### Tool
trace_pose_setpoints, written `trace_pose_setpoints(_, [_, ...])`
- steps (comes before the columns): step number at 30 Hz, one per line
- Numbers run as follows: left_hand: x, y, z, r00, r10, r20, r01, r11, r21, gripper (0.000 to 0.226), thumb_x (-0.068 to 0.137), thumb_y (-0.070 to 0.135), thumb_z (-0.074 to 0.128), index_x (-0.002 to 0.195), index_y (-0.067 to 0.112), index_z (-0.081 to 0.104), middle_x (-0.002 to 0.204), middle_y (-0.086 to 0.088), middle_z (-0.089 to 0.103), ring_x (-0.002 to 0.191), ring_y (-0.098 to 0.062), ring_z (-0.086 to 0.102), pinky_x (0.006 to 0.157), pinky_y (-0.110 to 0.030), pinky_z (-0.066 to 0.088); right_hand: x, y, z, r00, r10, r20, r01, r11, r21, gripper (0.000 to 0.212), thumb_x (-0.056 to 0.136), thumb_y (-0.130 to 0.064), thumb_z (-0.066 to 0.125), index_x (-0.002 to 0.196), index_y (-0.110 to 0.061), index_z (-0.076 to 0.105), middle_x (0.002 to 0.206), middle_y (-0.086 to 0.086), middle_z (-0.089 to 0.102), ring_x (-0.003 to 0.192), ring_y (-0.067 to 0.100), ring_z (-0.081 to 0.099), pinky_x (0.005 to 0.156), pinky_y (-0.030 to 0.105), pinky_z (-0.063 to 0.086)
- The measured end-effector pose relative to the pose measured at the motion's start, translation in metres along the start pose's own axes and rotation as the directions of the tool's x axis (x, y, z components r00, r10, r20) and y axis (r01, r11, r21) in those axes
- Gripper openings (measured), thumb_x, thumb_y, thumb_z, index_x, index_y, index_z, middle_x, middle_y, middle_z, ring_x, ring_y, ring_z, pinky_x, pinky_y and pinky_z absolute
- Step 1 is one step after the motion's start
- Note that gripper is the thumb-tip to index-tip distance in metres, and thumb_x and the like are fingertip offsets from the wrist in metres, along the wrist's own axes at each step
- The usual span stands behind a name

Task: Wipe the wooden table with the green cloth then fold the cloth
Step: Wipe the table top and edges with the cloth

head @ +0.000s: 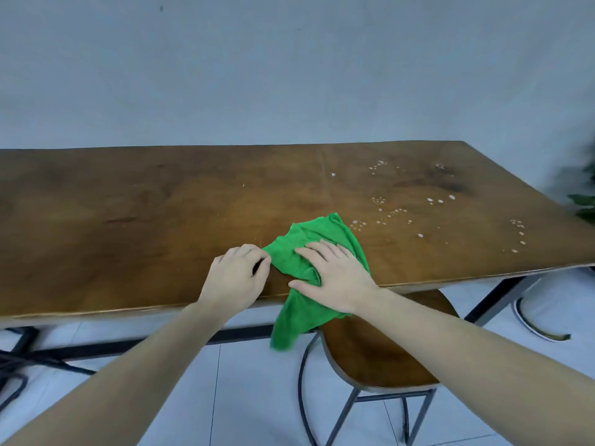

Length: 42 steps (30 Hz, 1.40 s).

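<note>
A crumpled green cloth (317, 235) lies at the near edge of the long wooden table (145, 204), with its lower part hanging over the edge. My right hand (335, 272) rests flat on the cloth, fingers spread, pressing it to the table. My left hand (235, 278) sits just left of it, fingers curled, pinching the cloth's left corner. White droplets (386, 217) speckle the right part of the table.
A wooden stool (380, 352) on a metal frame stands under the table's near edge, below my right arm. A green plant (582, 201) shows at the right edge. Black cables (13, 362) lie on the tiled floor at the left. A pale wall runs behind the table.
</note>
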<state>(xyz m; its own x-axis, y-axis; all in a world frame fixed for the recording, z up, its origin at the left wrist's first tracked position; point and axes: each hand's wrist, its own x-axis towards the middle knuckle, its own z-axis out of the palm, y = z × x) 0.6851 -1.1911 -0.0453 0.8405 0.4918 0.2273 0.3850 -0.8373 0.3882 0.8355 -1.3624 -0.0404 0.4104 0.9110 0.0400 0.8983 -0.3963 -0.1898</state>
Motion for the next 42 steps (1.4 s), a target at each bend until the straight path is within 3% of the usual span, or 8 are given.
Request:
trace_pose_setpoints(4, [0.01,0.011,0.002,0.994,0.027,-0.103,-0.029,1.0,-0.009,0.022,0.098,0.032,0.045,0.108,0.028,0.064,0.113,0.012,0.06,0.105,-0.016,0.055,0.093,-0.039,0.043,0.001,0.016,-0.001,0.993,-0.006,0.117,0.013,0.998,-0.062,0.079,0.089,-0.083,0.017,0.158,-0.046,0.012,0.169,-0.008,0.0,0.156,0.022,-0.003,0.125,0.043,0.0])
trace_pose_setpoints(9, [0.045,0.033,0.013,0.999,0.042,-0.032,-0.042,0.999,-0.002,0.028,0.1,0.037,0.041,0.117,0.028,0.061,0.121,0.011,0.058,0.113,-0.013,0.052,0.095,-0.035,0.039,-0.001,0.068,-0.014,0.982,-0.03,0.189,0.051,0.993,-0.105,0.085,0.082,-0.089,0.005,0.157,-0.049,0.0,0.168,-0.011,-0.008,0.155,0.022,-0.008,0.125,0.046,0.0])
trace_pose_setpoints(13, [0.083,0.043,0.035,1.0,-0.016,-0.001,0.016,1.0,0.024,0.031,0.1,0.039,0.039,0.12,0.029,0.06,0.128,0.011,0.056,0.123,-0.015,0.049,0.104,-0.04,0.037,0.02,0.102,-0.022,0.975,-0.058,0.212,0.075,0.995,-0.069,0.097,0.082,-0.09,0.012,0.159,-0.035,-0.011,0.167,-0.014,-0.01,0.155,0.016,-0.01,0.126,0.042,0.0])
trace_pose_setpoints(17, [0.13,0.052,0.056,0.996,-0.088,0.028,0.086,0.993,0.077,0.034,0.1,0.041,0.038,0.126,0.032,0.057,0.135,0.012,0.052,0.131,-0.015,0.043,0.11,-0.044,0.028,0.067,0.136,-0.025,0.976,-0.087,0.201,0.103,0.992,-0.069,0.101,0.081,-0.091,0.015,0.161,-0.031,-0.001,0.168,-0.009,-0.008,0.155,0.015,-0.007,0.126,0.042,0.0])
trace_pose_setpoints(25, [0.223,0.055,0.078,0.957,-0.28,-0.069,0.282,0.959,0.011,0.034,0.1,0.039,0.036,0.127,0.031,0.056,0.136,0.008,0.053,0.13,-0.019,0.043,0.107,-0.044,0.027,0.203,0.207,-0.033,0.967,-0.118,0.225,0.139,0.987,-0.082,0.074,0.084,-0.088,0.009,0.152,-0.059,0.005,0.17,-0.001,-0.004,0.155,0.024,-0.003,0.124,0.047,0.0])
trace_pose_setpoints(34, [0.273,0.044,0.093,0.937,-0.329,-0.119,0.342,0.933,0.114,0.031,0.099,0.043,0.038,0.121,0.036,0.058,0.132,0.015,0.051,0.13,-0.014,0.039,0.105,-0.041,0.026,0.354,0.261,-0.04,0.963,-0.132,0.234,0.162,0.98,-0.116,0.079,0.093,-0.078,0.013,0.16,-0.038,0.002,0.169,-0.007,-0.003,0.155,0.018,0.001,0.125,0.045,0.004])
trace_pose_setpoints(42, [0.277,0.043,0.094,0.944,-0.306,-0.122,0.321,0.937,0.134,0.032,0.099,0.047,0.036,0.122,0.037,0.057,0.132,0.018,0.05,0.13,-0.007,0.037,0.111,-0.04,0.022,0.42,0.286,-0.04,0.974,-0.093,0.206,0.113,0.99,-0.085,0.074,0.091,-0.081,0.011,0.157,-0.047,0.009,0.169,-0.008,0.002,0.155,0.021,0.005,0.124,0.049,0.005])
